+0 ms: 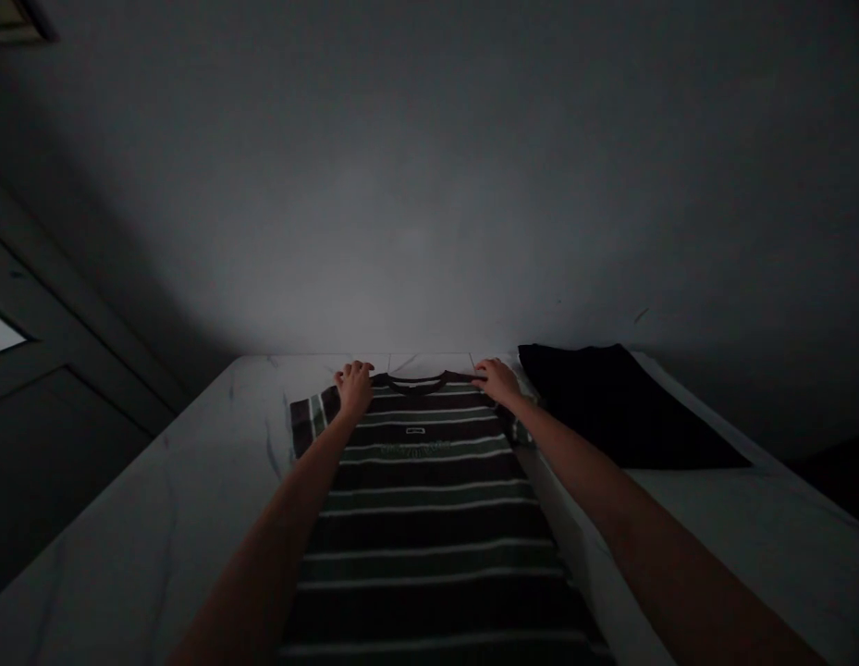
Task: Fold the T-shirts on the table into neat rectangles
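A dark striped T-shirt (422, 518) with green and white bands and a small chest print lies flat, its collar at the far end and its hem running out of view toward me. My left hand (354, 388) has its fingers curled on the shirt's shoulder, left of the collar. My right hand (496, 381) grips the opposite shoulder in the same way. Both forearms reach forward over the shirt's sides. The left sleeve shows beside my left hand, while the right sleeve is mostly bunched near my right hand.
The shirt rests on a white, marble-patterned surface (172, 481) that ends at a grey wall (429, 203). A folded black garment (613, 402) lies at the far right, next to the shirt. A door with a small bright pane (55, 370) stands at the left.
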`<control>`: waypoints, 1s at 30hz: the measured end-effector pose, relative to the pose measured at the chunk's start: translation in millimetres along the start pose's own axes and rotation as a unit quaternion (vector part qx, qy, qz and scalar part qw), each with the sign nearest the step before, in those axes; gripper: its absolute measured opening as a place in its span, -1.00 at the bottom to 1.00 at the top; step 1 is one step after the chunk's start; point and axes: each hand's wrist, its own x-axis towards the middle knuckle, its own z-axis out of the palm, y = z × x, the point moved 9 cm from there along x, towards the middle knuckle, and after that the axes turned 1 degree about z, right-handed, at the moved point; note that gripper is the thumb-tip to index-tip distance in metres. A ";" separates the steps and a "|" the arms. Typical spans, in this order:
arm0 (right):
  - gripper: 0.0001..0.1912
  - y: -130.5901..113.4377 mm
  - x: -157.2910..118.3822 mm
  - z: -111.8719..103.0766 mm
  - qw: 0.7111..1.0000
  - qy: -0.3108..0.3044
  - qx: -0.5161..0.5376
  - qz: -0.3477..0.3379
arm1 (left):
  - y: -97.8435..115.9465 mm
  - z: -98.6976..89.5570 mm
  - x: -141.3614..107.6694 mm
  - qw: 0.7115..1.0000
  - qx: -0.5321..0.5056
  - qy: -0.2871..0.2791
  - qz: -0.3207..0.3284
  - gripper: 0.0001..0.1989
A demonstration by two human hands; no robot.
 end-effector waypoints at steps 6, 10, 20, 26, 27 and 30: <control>-0.55 40.5 -49.4 -27.9 0.972 0.087 -0.211 0.054 | 57.2 10.8 -52.7 0.988 -0.005 0.009 0.157 -0.56; -0.74 58.2 -60.7 -36.8 0.975 0.003 -0.223 -0.020 | 58.0 29.7 -78.0 0.975 0.005 -0.067 0.211 -0.49; -0.66 -21.4 -98.0 -56.1 0.966 0.119 -0.224 -0.054 | 52.1 18.3 -96.3 0.980 0.002 -0.059 0.189 -0.57; -0.30 -98.2 -198.6 23.9 0.952 -0.040 -0.123 -0.278 | 57.4 3.4 -180.5 0.964 -0.004 -0.090 0.249 -0.46; -0.26 -101.2 -215.5 30.6 0.944 -0.080 -0.106 -0.303 | 54.8 -1.3 -194.2 0.957 -0.009 -0.111 0.267 -0.44; -0.23 -103.9 -264.9 31.1 0.904 -0.190 -0.048 -0.379 | 43.2 -22.4 -234.1 0.927 -0.041 -0.189 0.323 -0.41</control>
